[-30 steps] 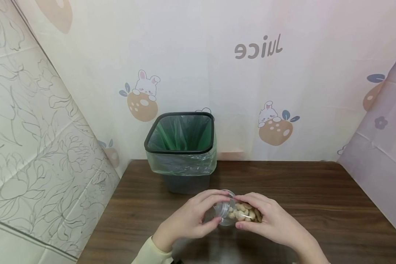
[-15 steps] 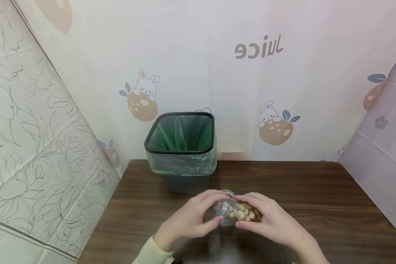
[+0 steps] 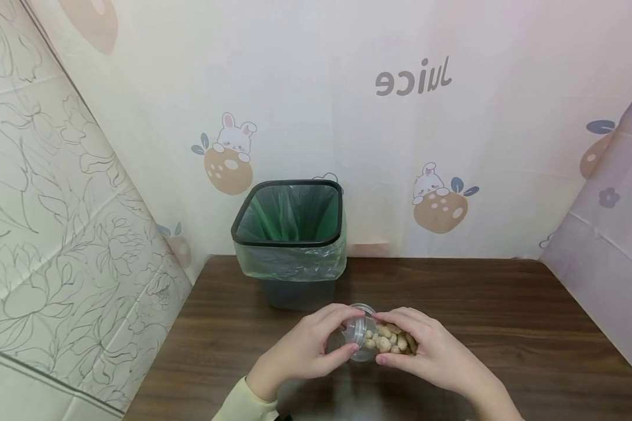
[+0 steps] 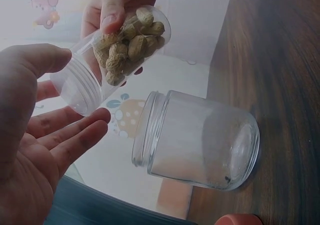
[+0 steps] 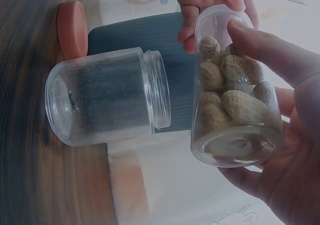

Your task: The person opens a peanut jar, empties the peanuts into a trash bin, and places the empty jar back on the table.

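A clear plastic jar of unshelled peanuts (image 4: 122, 50) is held tilted between my hands. My right hand (image 3: 434, 351) grips its body, thumb on one side and fingers on the other. At its ribbed clear end (image 4: 80, 87), my left hand (image 3: 305, 348) pinches with thumb and fingers; I cannot tell whether that end is a separate lid. Directly below, a wider clear glass jar (image 5: 107, 97) stands upright and uncapped on the table. Only part of that jar shows between the hands in the head view. No peanuts are visible in the glass jar.
A dark bin (image 3: 300, 292) with a green liner stands behind the hands, towards the left. An orange-red round lid (image 5: 72, 30) lies on the dark wooden table (image 3: 453, 286) beside the glass jar. Printed curtains hang at the back and sides.
Between the first two frames the peanut jar turns very slightly and the peanuts show more clearly. Both hands keep nearly the same place and hold.
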Action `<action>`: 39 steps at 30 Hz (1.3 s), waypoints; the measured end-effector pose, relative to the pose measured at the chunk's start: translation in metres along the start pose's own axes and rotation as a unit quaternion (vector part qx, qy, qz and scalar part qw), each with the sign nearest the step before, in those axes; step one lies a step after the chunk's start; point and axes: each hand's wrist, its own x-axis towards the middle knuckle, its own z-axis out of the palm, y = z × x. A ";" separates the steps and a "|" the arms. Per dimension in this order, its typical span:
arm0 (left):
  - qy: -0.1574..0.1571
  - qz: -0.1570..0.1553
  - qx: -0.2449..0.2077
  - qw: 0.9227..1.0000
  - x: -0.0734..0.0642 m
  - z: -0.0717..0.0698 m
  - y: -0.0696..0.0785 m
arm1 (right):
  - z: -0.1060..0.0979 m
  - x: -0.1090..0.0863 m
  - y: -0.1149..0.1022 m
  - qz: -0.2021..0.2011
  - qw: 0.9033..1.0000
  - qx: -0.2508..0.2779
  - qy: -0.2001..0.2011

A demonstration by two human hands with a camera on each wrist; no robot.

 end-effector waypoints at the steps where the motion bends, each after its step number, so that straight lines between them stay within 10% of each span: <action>1: 0.000 -0.002 0.000 1.000 0.000 0.000 0.000 | 0.000 0.000 0.000 0.001 1.000 -0.001 0.000; 39: -0.005 0.003 -0.012 1.000 0.000 0.000 -0.002 | 0.000 0.000 -0.001 0.009 1.000 0.002 -0.010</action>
